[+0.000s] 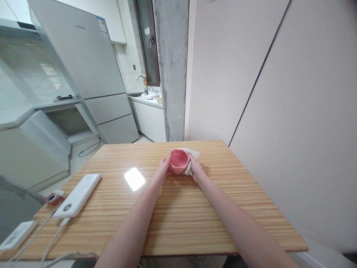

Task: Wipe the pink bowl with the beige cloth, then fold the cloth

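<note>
Leftmost, at the lower left of the frame, a flat white device lies at the table's near corner, with pale cables trailing off the edge beside it. Just above it sits a small red and white gadget, and right of that a long white power bank lies slantwise on the wooden table. In the upper left of the frame stands a grey refrigerator, and further back, near the upper middle, a sink counter with a faucet. A rough concrete pillar rises behind the table's far edge.

Toward the middle of the frame, the left hand reaches forward with its fingers curled against the left side of a pink bowl, closed on it. The bowl sits near the far edge of the table, its opening tipped toward the camera. On the bowl's right side the right hand presses a white cloth against the bowl's outer wall, fingers closed over the cloth; part of the cloth sticks out behind the bowl. Both forearms stretch across the table from the bottom of the frame. At the right, a pale wall with a dark seam runs alongside the table.
</note>
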Tool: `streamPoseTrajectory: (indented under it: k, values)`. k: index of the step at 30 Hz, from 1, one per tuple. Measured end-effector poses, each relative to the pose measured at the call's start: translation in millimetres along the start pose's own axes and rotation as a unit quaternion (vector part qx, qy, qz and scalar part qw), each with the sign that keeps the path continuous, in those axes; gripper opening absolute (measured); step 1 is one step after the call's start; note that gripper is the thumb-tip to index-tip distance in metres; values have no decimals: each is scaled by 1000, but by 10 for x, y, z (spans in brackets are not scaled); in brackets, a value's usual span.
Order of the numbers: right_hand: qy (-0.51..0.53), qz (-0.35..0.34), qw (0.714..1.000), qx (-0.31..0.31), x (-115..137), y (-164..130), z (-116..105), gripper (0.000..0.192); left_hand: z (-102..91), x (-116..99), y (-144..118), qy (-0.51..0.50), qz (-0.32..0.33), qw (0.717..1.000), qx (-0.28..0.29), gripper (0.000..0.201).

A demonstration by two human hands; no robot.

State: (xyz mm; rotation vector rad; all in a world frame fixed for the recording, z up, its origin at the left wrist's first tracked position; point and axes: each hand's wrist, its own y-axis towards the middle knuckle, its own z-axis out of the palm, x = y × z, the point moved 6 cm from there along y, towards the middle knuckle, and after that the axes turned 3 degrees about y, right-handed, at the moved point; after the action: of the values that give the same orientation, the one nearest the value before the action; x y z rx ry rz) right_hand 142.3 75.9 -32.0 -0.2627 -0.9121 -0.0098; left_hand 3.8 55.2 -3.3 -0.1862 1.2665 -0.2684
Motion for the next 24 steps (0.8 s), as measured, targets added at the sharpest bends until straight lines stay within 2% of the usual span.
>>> streamPoseTrajectory:
  k: [3,6,9,11,13,15,17,19,21,24]
  values:
    - [-14,-20,1000,-6,89,32,-55,25,33,53,-43,16,-72,996,46,54]
    - [-16,13,999,40,61,21,9,30,41,-1,-30,-23,-25,999,21,46]
    - [3,54,996,67,-24,-31,110,30,40,-57,5,-73,36,997,-9,47]
    - [10,56,995,82,-53,-54,169,27,11,-86,18,-92,62,993,-29,50]
    - [20,37,995,87,-42,-48,188,25,-25,-107,16,-70,70,995,-35,51]
    - [39,14,997,69,-2,-14,142,23,-31,-109,1,-15,55,998,-9,53]
    - [47,-3,998,47,46,20,74,20,0,-87,-21,25,28,998,44,57]
    - [31,2,998,54,67,27,49,21,27,-55,-35,33,8,996,79,57]
    - [12,26,997,77,45,-1,76,24,16,-27,-20,27,1,998,63,54]
    - [17,59,993,96,-32,-74,154,26,-46,-13,29,-7,20,1000,-9,53]
